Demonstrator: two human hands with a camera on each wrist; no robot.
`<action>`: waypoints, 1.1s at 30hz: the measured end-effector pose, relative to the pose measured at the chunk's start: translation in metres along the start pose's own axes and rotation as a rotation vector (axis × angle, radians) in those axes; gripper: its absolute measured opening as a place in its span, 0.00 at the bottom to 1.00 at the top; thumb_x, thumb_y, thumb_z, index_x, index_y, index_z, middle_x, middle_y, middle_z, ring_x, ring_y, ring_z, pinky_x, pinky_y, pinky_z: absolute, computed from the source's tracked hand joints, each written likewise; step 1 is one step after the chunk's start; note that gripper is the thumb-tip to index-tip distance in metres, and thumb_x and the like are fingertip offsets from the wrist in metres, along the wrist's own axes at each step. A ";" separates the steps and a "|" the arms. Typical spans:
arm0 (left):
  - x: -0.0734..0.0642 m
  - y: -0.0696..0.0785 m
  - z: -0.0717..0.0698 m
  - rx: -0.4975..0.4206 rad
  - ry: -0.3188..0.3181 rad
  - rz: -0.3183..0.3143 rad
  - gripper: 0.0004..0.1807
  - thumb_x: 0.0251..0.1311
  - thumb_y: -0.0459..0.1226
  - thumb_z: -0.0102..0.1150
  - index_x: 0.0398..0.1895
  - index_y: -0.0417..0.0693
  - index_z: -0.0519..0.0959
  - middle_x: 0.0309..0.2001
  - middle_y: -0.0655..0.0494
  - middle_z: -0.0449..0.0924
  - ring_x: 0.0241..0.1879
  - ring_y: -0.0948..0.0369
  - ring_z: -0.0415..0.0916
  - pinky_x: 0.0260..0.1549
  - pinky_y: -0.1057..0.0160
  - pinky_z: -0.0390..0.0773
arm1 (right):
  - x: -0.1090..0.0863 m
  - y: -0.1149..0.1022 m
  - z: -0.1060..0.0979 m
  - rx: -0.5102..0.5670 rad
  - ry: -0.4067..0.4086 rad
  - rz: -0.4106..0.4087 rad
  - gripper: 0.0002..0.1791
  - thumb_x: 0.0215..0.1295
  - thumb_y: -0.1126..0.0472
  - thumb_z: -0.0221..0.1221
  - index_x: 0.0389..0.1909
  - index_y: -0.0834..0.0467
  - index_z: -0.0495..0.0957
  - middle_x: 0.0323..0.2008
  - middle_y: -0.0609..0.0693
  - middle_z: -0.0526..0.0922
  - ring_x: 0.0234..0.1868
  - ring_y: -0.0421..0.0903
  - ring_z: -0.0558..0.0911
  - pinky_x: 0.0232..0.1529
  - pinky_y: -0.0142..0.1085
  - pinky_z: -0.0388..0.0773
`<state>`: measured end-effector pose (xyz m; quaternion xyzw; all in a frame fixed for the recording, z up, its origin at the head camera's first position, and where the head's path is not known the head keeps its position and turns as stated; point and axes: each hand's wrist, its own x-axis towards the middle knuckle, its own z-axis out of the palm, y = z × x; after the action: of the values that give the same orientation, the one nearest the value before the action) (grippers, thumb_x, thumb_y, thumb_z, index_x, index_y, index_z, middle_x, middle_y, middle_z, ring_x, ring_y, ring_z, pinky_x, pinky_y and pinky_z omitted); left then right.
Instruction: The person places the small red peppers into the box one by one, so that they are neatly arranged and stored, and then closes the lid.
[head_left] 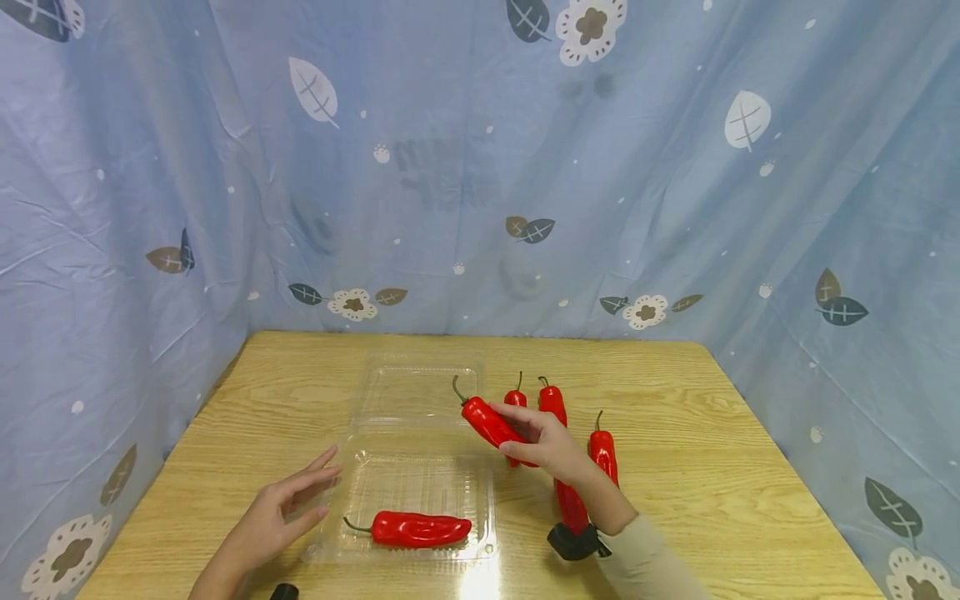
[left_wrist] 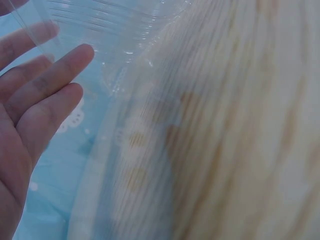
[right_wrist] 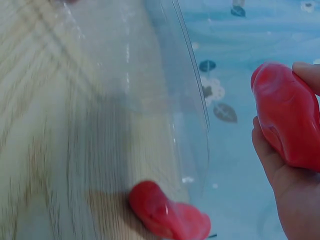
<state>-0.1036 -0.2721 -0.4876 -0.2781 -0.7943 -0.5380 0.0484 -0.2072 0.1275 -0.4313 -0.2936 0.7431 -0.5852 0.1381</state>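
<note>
My right hand (head_left: 551, 442) holds a red chili pepper (head_left: 486, 420) in the air, its green stem pointing to the far left. In the right wrist view, fingers and thumb grip that pepper (right_wrist: 286, 115). A clear plastic clamshell box (head_left: 411, 483) lies unfolded on the table, its lid (head_left: 420, 392) toward the back. Inside the front half, another red pepper (head_left: 420, 530) lies crosswise, stem to the left. Beside the box's left edge is my left hand (head_left: 277, 508), fingers loosely extended and holding nothing. Whether it touches the plastic (left_wrist: 125, 30) I cannot tell.
Several more red peppers, such as one (head_left: 603, 454) on the right and one (head_left: 552, 402) farther back, lie right of the box, partly behind my right hand and forearm. A patterned blue curtain (head_left: 465, 208) hangs around the wooden table (head_left: 712, 500).
</note>
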 end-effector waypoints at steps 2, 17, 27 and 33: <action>0.000 0.000 0.000 0.001 0.000 0.005 0.25 0.58 0.21 0.56 0.61 0.26 0.67 0.66 0.22 0.52 0.61 0.63 0.71 0.57 0.74 0.72 | 0.002 0.000 0.004 -0.015 -0.013 0.001 0.30 0.62 0.65 0.61 0.66 0.59 0.67 0.61 0.60 0.72 0.55 0.54 0.75 0.49 0.28 0.79; -0.002 -0.005 0.001 0.006 0.007 0.047 0.25 0.58 0.21 0.55 0.61 0.26 0.67 0.70 0.33 0.54 0.60 0.64 0.72 0.56 0.75 0.72 | 0.019 -0.005 0.038 -0.014 -0.132 -0.031 0.30 0.62 0.64 0.61 0.66 0.60 0.67 0.65 0.58 0.70 0.59 0.51 0.74 0.54 0.28 0.76; -0.002 -0.002 0.002 0.002 0.015 0.072 0.24 0.58 0.20 0.54 0.60 0.25 0.67 0.67 0.25 0.54 0.60 0.67 0.71 0.55 0.76 0.72 | 0.029 -0.005 0.058 -0.070 -0.192 -0.089 0.29 0.62 0.63 0.62 0.65 0.58 0.69 0.63 0.57 0.73 0.54 0.44 0.76 0.51 0.28 0.78; -0.001 -0.003 0.001 0.011 0.001 0.036 0.24 0.60 0.21 0.54 0.61 0.26 0.66 0.67 0.23 0.52 0.60 0.65 0.71 0.55 0.75 0.73 | 0.034 -0.004 0.067 -0.124 -0.228 -0.111 0.30 0.61 0.63 0.63 0.65 0.59 0.69 0.61 0.56 0.74 0.52 0.40 0.76 0.47 0.27 0.79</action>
<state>-0.1035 -0.2729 -0.4906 -0.2920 -0.7920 -0.5328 0.0598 -0.1963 0.0536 -0.4414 -0.4070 0.7399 -0.5077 0.1707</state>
